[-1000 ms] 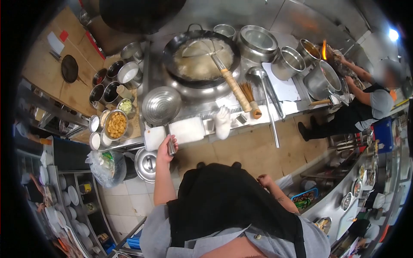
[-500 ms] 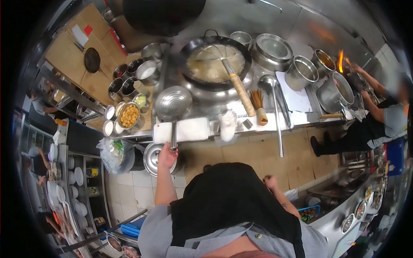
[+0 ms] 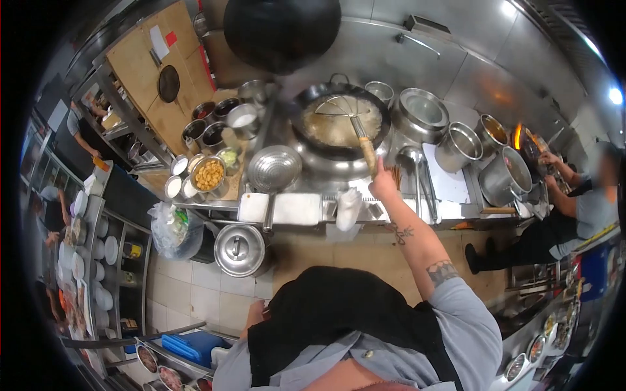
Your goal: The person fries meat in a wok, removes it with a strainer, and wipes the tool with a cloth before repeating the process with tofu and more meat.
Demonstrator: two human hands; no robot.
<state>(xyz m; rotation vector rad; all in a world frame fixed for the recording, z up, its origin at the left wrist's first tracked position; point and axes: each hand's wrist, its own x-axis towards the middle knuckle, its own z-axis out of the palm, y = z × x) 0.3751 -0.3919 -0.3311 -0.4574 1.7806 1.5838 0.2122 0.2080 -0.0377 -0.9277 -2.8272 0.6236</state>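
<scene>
At the wok (image 3: 298,130) on the stove, my right hand (image 3: 383,186) is closed around the lower end of a wooden handle (image 3: 368,156), one finger stretched along it. The handle belongs to a wire skimmer (image 3: 338,104), whose head rests in the bubbling, pale liquid. My left hand (image 3: 258,311) hangs low beside the black apron, its fingers mostly hidden. In front of the wok, a perforated strainer (image 3: 275,168) lies with its handle over folded white towels (image 3: 297,208). A bamboo brush (image 3: 397,174) is partly covered by my right hand.
Lidded pot (image 3: 239,251) stands on the floor, left of my body. Seasoning pots and a bowl of golden pieces (image 3: 208,175) sit left of the stove. A ladle (image 3: 412,156) and steel pots (image 3: 458,148) are on the right. A co-worker (image 3: 574,202) stands near a flame.
My right hand has risen from beside the apron to the skimmer's handle. My left hand has let go of the strainer's handle and dropped back to my side.
</scene>
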